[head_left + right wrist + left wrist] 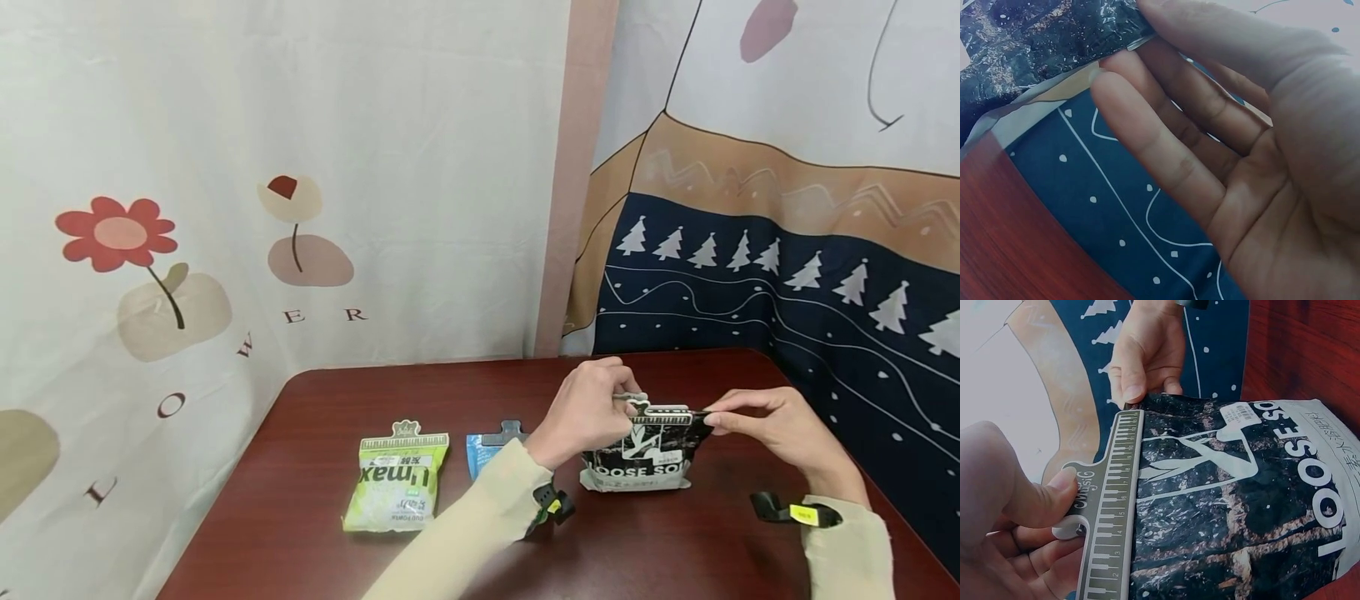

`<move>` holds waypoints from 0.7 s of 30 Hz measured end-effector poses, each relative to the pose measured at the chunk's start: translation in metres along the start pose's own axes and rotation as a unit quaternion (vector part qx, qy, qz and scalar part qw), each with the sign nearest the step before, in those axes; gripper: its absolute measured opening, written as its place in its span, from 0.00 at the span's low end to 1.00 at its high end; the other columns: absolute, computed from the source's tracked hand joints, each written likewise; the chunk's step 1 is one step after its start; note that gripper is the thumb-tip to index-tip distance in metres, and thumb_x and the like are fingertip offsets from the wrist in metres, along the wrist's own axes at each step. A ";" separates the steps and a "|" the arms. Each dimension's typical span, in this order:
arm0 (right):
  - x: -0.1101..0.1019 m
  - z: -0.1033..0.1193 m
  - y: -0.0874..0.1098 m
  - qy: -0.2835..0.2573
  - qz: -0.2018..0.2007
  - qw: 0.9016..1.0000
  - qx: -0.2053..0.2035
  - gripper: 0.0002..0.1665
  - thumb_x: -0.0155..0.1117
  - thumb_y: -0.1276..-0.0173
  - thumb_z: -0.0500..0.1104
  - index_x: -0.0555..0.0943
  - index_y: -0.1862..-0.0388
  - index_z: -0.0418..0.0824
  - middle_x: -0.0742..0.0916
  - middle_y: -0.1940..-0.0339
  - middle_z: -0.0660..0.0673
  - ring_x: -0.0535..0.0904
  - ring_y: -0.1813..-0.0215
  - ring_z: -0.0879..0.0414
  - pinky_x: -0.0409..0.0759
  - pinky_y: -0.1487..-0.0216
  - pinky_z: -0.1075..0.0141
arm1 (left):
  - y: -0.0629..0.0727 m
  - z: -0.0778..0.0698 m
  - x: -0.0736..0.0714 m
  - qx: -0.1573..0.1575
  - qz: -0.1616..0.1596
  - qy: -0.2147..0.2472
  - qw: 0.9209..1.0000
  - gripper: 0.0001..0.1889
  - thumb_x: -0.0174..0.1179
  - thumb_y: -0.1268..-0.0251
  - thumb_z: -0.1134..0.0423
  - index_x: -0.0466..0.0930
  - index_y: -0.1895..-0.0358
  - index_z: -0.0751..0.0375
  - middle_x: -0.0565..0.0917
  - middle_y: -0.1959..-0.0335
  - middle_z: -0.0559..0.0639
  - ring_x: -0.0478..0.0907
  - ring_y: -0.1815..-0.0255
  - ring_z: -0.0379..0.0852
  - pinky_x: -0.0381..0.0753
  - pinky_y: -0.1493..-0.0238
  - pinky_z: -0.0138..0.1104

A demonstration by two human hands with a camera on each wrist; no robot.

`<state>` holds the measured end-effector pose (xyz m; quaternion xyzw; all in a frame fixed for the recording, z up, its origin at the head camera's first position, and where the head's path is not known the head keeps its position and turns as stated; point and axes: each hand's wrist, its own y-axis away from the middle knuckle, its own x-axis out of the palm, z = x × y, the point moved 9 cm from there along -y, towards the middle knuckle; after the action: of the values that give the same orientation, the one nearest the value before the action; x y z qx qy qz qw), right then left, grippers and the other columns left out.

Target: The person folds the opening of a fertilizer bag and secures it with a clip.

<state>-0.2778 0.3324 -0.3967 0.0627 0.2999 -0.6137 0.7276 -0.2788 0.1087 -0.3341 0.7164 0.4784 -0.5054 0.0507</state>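
Observation:
A black-and-white bag (660, 450) printed "LOOSE SO" stands on the table at the right. Along its top edge lies a ruler clip (1112, 506) with a piano-key pattern and the word "Music". My left hand (588, 412) pinches the clip's handle between thumb and fingers. At the bag's right top corner, my right hand (783, 429) pinches the black film between thumb and forefinger. In the right wrist view its other fingers (1160, 156) are loosely bent below the bag's edge.
To the left lies a green-and-white bag (397, 483) with a clip (406, 437) on its top. A blue bag (480, 450) with a dark clip (510, 432) is partly hidden behind my left forearm. Printed curtains (420, 167) hang behind the red-brown table (285, 500).

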 end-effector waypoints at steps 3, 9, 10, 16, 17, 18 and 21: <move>-0.001 -0.001 0.000 0.009 -0.008 1.000 0.010 0.08 0.72 0.33 0.35 0.89 0.57 0.33 0.92 0.64 0.55 0.90 0.66 0.55 0.86 0.60 0.70 | 0.000 0.000 0.001 0.002 -0.003 0.000 1.000 0.09 0.63 0.41 0.71 0.88 0.66 0.52 0.81 0.68 0.37 0.73 0.70 0.28 0.71 0.72 0.17; -0.003 -0.003 0.001 0.015 -0.017 1.000 0.021 0.09 0.73 0.34 0.36 0.89 0.57 0.33 0.92 0.65 0.55 0.89 0.65 0.57 0.85 0.59 0.71 | -0.002 -0.001 0.005 0.002 -0.003 0.002 1.000 0.08 0.65 0.41 0.70 0.88 0.65 0.51 0.80 0.69 0.35 0.72 0.71 0.26 0.71 0.73 0.17; -0.003 -0.002 0.001 0.018 -0.016 1.000 0.017 0.09 0.73 0.34 0.35 0.89 0.56 0.33 0.92 0.64 0.55 0.89 0.64 0.58 0.84 0.59 0.71 | -0.002 -0.001 0.005 0.001 -0.002 0.001 1.000 0.08 0.65 0.41 0.70 0.88 0.65 0.51 0.80 0.69 0.35 0.72 0.71 0.26 0.71 0.73 0.17; -0.006 0.002 0.003 0.029 -0.018 0.999 -0.016 0.09 0.73 0.36 0.33 0.90 0.57 0.34 0.92 0.62 0.55 0.85 0.62 0.62 0.83 0.61 0.70 | -0.005 -0.004 0.011 -0.001 0.004 0.001 1.000 0.07 0.67 0.41 0.69 0.88 0.65 0.51 0.80 0.68 0.36 0.73 0.70 0.27 0.71 0.73 0.17; -0.006 0.002 0.003 0.027 -0.018 0.999 -0.016 0.08 0.73 0.36 0.32 0.90 0.57 0.34 0.92 0.62 0.55 0.85 0.62 0.62 0.83 0.61 0.70 | -0.005 -0.005 0.011 0.000 0.004 -0.001 1.000 0.07 0.67 0.41 0.69 0.88 0.65 0.51 0.81 0.68 0.36 0.73 0.70 0.27 0.71 0.73 0.17; -0.006 0.002 0.003 0.024 -0.018 0.999 -0.016 0.08 0.73 0.36 0.32 0.90 0.58 0.34 0.92 0.62 0.55 0.85 0.62 0.62 0.84 0.62 0.69 | -0.006 -0.006 0.012 0.002 0.003 -0.003 1.000 0.07 0.66 0.41 0.69 0.88 0.65 0.51 0.80 0.69 0.36 0.73 0.71 0.27 0.70 0.73 0.17; -0.006 0.000 0.003 0.021 -0.017 1.000 -0.006 0.08 0.74 0.36 0.33 0.90 0.58 0.34 0.92 0.64 0.55 0.85 0.64 0.60 0.85 0.63 0.68 | -0.007 -0.009 0.013 0.008 0.001 -0.007 1.000 0.07 0.66 0.41 0.69 0.88 0.65 0.51 0.81 0.69 0.36 0.72 0.71 0.27 0.70 0.73 0.17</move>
<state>-0.2756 0.3380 -0.3949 0.0668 0.3199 -0.6227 0.7110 -0.2770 0.1262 -0.3371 0.7134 0.4734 -0.5144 0.0489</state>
